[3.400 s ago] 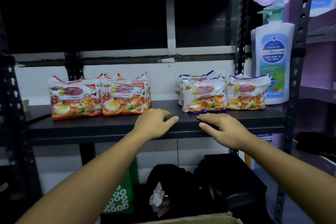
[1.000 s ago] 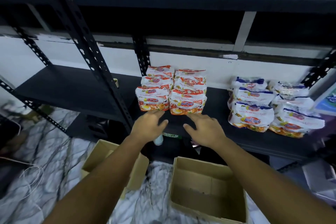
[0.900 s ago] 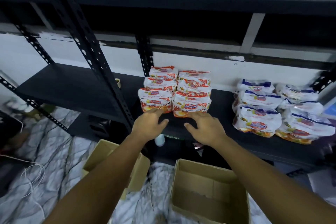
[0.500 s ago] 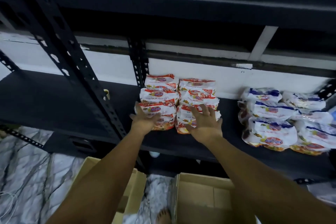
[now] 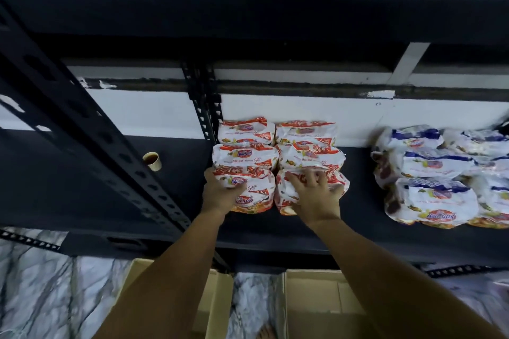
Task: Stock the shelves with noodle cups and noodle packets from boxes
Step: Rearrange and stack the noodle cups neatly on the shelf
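Red-and-white noodle packets [image 5: 305, 155] stand in two rows on the black shelf [image 5: 82, 190], seen from above. My left hand [image 5: 219, 194] grips the front packet of the left row [image 5: 256, 192], thumb on top. My right hand [image 5: 314, 195] grips the front packet of the right row [image 5: 337, 183] with curled fingers. A second group of blue-and-white noodle packets [image 5: 429, 176] fills the shelf to the right.
A small paper cup [image 5: 152, 161] sits on the shelf left of the red packets, behind a slanting black upright [image 5: 91, 129]. Two open cardboard boxes [image 5: 316, 300] lie on the marble-patterned floor [image 5: 55, 283] below. Another shelf runs overhead.
The view has tilted down over the shelf. Both hands have gone from the shelf's front edge onto the two front red packets, and their fingers have closed on them.
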`<action>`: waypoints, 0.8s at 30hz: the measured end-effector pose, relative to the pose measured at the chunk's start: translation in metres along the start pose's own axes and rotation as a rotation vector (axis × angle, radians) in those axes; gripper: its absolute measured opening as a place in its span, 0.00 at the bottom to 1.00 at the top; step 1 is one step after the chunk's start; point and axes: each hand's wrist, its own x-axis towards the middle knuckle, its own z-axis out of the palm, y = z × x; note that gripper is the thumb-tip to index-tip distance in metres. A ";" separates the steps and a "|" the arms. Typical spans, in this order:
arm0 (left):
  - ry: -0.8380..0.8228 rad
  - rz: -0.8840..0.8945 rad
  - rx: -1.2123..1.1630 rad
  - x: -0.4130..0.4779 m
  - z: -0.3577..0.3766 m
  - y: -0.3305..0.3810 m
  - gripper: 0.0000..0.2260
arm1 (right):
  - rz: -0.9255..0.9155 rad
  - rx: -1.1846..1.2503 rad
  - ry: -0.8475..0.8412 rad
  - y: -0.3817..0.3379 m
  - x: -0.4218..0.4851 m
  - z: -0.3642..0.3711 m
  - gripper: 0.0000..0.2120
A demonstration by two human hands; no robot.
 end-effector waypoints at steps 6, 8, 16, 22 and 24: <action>-0.038 0.044 0.093 0.000 -0.007 -0.001 0.37 | 0.074 0.055 0.025 -0.015 0.008 0.004 0.39; -0.026 0.080 0.190 -0.011 -0.004 -0.001 0.43 | 0.040 0.094 0.018 -0.011 0.003 0.007 0.39; 0.148 0.407 0.802 -0.077 0.017 -0.009 0.34 | -0.119 0.269 0.126 0.034 -0.054 0.014 0.34; -0.042 0.647 0.930 -0.115 0.053 0.013 0.24 | -0.175 0.394 0.124 0.066 -0.088 -0.013 0.29; -0.113 0.706 0.945 -0.128 0.066 0.023 0.20 | -0.201 0.375 0.068 0.078 -0.096 -0.023 0.27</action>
